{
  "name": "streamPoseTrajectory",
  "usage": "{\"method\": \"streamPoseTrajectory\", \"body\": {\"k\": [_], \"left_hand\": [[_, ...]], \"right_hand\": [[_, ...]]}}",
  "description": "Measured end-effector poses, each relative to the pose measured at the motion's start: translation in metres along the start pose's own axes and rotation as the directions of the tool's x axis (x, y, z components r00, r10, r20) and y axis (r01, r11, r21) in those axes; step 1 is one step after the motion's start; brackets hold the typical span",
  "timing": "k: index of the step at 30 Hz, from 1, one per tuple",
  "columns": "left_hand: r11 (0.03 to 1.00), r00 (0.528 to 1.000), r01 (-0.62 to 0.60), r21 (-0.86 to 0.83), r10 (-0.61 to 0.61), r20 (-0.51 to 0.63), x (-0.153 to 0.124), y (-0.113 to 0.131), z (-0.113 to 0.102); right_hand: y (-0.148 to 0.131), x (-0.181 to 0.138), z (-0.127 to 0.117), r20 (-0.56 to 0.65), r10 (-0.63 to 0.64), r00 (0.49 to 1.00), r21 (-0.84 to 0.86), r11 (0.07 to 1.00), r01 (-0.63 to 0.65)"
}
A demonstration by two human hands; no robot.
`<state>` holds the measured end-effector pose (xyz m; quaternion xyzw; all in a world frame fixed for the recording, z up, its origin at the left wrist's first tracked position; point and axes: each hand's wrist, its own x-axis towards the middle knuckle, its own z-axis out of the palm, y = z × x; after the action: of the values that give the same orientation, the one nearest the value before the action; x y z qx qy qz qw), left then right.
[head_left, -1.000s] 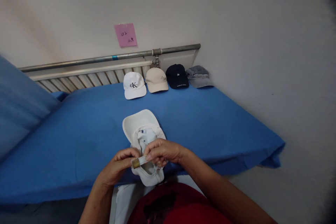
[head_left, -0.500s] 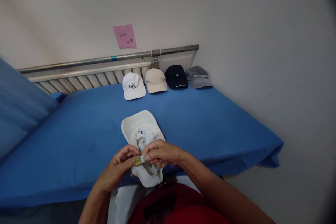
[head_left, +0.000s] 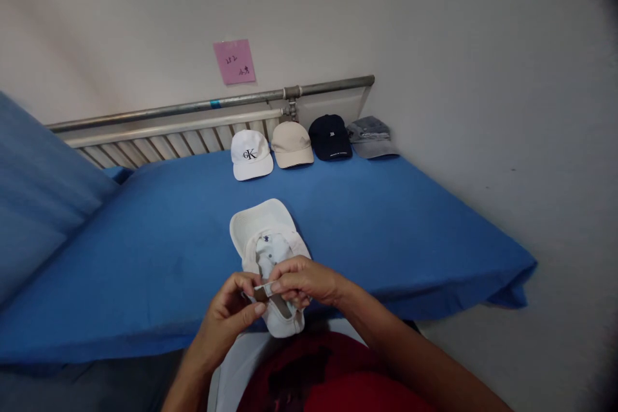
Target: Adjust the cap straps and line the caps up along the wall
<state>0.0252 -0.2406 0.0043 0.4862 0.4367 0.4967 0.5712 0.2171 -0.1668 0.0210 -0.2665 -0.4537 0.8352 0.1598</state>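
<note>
A white baseball cap (head_left: 267, 212) lies upside down at the near edge of the blue-covered surface, its brim pointing away from me and its inside facing up. My left hand (head_left: 229, 309) is closed at the back strap, thumb and fingers around its metal buckle (head_left: 261, 294), which looks dark now. Between the thumb and fingers of my right hand (head_left: 306, 280) is the light strap (head_left: 268, 288), just right of the buckle. My fingers partly hide the strap and the cap's back opening.
Along the far edge stand a white cap with black letters (head_left: 251, 154), a beige cap (head_left: 292, 145), a black cap (head_left: 330, 137) and a grey cap (head_left: 373, 137). Behind them are a radiator (head_left: 168, 145) and a metal pipe (head_left: 178, 111). A blue curtain (head_left: 43, 187) hangs at left.
My left thumb has slid down off the buckle's face, and the buckle has tilted from shiny gold to dark. My right hand keeps its pinch on the strap. The view has shifted slightly.
</note>
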Motion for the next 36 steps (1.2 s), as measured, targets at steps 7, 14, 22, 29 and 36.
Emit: {"method": "streamPoseTrajectory", "body": {"k": [7, 14, 22, 29, 36], "left_hand": [[1.0, 0.999, 0.022, -0.007, -0.022, -0.039, 0.0, 0.002, 0.002], [0.998, 0.991, 0.051, 0.033, -0.047, -0.122, 0.0, 0.0, 0.004], [0.997, 0.991, 0.069, 0.018, -0.067, -0.115, 0.002, 0.006, 0.005], [0.998, 0.987, 0.063, 0.016, -0.06, -0.149, 0.004, 0.0, 0.005], [0.983, 0.981, -0.015, 0.181, 0.05, -0.188, 0.006, -0.003, 0.007]], "right_hand": [[0.0, 0.001, -0.004, 0.03, 0.013, 0.999, 0.023, 1.0, -0.014], [0.003, -0.002, -0.002, -0.03, -0.119, 0.992, 0.044, 0.992, 0.12], [0.005, 0.003, 0.015, -0.245, -0.359, 0.901, -0.327, 0.905, 0.272], [0.006, 0.006, 0.011, -0.217, -0.153, 0.964, -0.091, 0.987, 0.136], [0.011, 0.009, 0.013, -0.199, -0.1, 0.975, 0.05, 0.992, 0.112]]}}
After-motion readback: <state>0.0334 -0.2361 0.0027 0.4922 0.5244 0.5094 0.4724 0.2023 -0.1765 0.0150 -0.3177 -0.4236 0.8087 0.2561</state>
